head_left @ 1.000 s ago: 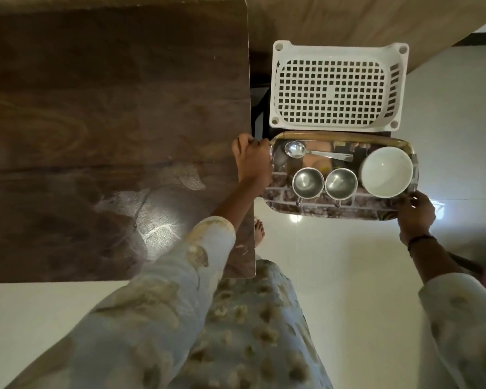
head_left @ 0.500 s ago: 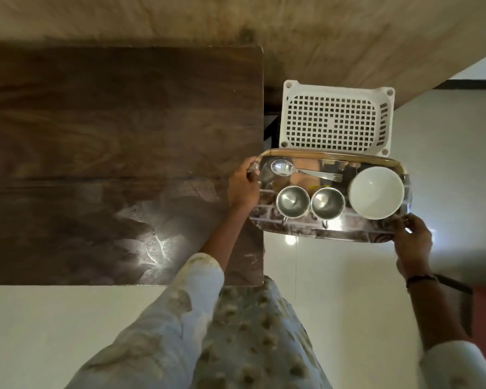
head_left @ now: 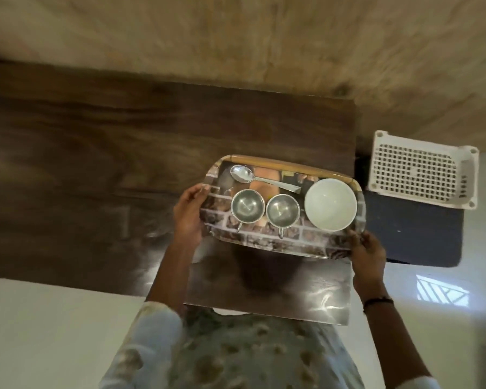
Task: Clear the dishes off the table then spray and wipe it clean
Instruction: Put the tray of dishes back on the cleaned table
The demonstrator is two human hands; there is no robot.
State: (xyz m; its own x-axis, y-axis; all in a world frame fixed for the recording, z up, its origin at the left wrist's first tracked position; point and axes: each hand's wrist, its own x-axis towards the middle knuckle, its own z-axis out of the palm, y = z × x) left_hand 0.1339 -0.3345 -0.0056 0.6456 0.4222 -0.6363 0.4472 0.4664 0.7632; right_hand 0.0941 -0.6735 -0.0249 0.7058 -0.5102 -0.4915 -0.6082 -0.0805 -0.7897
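While both hands are gripping it, the tray (head_left: 267, 242) is sitting over the right end of the dark wooden table (head_left: 96, 164). Left hand (head_left: 188, 214): curling round the tray's left rim. Right hand (head_left: 368, 251): pinching the near right corner. Carried on the tray: spoon (head_left: 261, 179) along the far side, two steel cups (head_left: 247, 206) side by side, white bowl (head_left: 330, 204) at right. White perforated basket (head_left: 421, 172): lying beyond the table's right edge.

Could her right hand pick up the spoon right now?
Probably not: the right hand grips the tray at its corner, and the spoon lies across the tray beyond the white bowl. Letting go might tip it.
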